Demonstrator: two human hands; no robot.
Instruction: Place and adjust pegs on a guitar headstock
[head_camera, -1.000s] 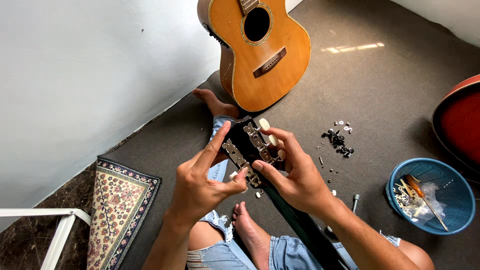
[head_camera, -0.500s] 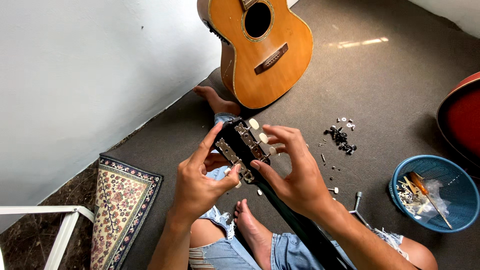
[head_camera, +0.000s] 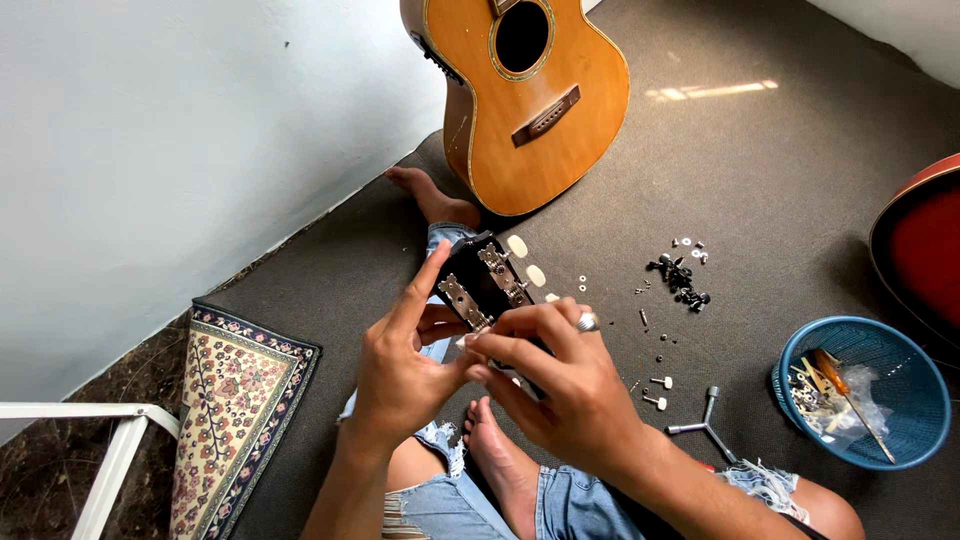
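Right hand (head_camera: 560, 385) slid down onto the lower tuners, fingertips pinched on a small part, left hand (head_camera: 410, 365) cupping black glossy guitar headstock (head_camera: 480, 285) over the lap, metal tuner plates, cream oval knobs, grey carpet (head_camera: 780, 170).

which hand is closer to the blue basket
Right. The right hand sits at the guitar headstock, on the side toward the blue basket; the left hand is across the headstock, farther away.
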